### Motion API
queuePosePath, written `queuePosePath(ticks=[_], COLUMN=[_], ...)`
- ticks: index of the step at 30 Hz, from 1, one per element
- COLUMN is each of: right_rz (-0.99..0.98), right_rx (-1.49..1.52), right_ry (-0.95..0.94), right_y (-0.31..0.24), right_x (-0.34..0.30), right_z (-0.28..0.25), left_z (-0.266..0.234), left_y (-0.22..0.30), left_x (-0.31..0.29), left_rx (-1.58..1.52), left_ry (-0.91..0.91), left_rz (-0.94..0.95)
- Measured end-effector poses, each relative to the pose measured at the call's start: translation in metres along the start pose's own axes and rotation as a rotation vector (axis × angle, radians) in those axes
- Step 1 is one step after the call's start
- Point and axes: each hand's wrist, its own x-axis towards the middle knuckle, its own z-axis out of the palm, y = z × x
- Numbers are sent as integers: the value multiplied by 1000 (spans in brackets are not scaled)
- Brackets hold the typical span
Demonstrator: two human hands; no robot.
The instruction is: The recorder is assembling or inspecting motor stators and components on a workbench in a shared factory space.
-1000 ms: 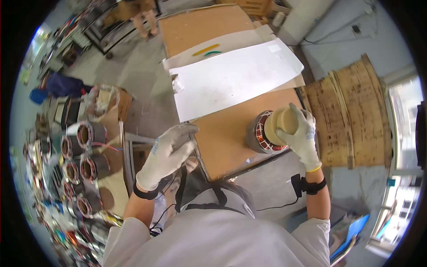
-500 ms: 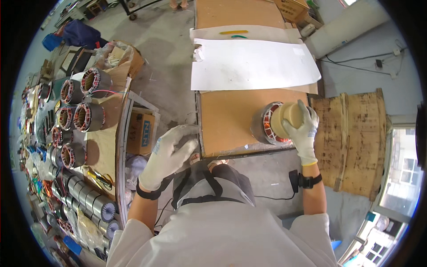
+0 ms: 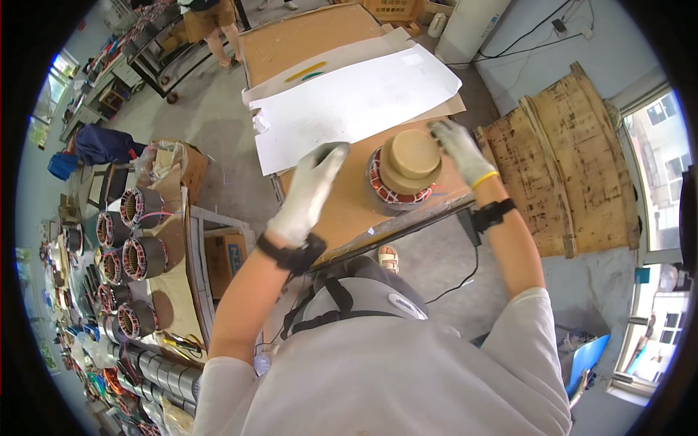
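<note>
A motor stator (image 3: 376, 182) with red-and-white lacing round its winding stands upright on the brown-topped table. On top of it sits a tan, stepped round block (image 3: 414, 154), covering the bore. My right hand (image 3: 458, 149), in a whitish glove, is just right of the block with fingers extended; it grips nothing, and whether a fingertip touches the block I cannot tell. My left hand (image 3: 309, 190), also gloved, hangs over the table's left part, apart from the stator. Its fingers are stretched forward, slightly blurred, and hold nothing.
White sheets (image 3: 356, 102) lie across the table (image 3: 305, 40), with a yellow strip (image 3: 305, 71) and a green one behind. At left, a bench carries several stators (image 3: 145, 258) and metal cores (image 3: 163, 370). A wooden panel (image 3: 560, 167) leans at right. Another person's legs (image 3: 218, 36) show far left.
My right hand has let go of the tan block and now sits beside it. My left hand has moved forward over the table. The whole view has swung, and another person's legs have come into it.
</note>
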Motion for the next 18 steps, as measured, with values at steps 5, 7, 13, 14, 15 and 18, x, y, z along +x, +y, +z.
queuePosePath(ticks=[5, 7, 13, 14, 15, 18], right_rz=[32, 171, 216, 120, 129, 211], right_rx=[177, 253, 153, 11, 16, 141], right_ry=[-112, -150, -117, -109, -127, -30], right_y=[38, 19, 7, 10, 11, 18], right_x=[19, 8, 3, 3, 1, -2], right_z=[42, 39, 36, 36, 37, 42], left_z=[78, 89, 93, 95, 97, 106], left_y=[-46, -60, -43, -42, -42, -40], left_x=[65, 71, 66, 67, 66, 63], left_rx=[39, -80, -252, -247, -247, -274], left_ry=[184, 245, 256, 263, 260, 265], left_rz=[-58, -72, -184, -202, -170, -102])
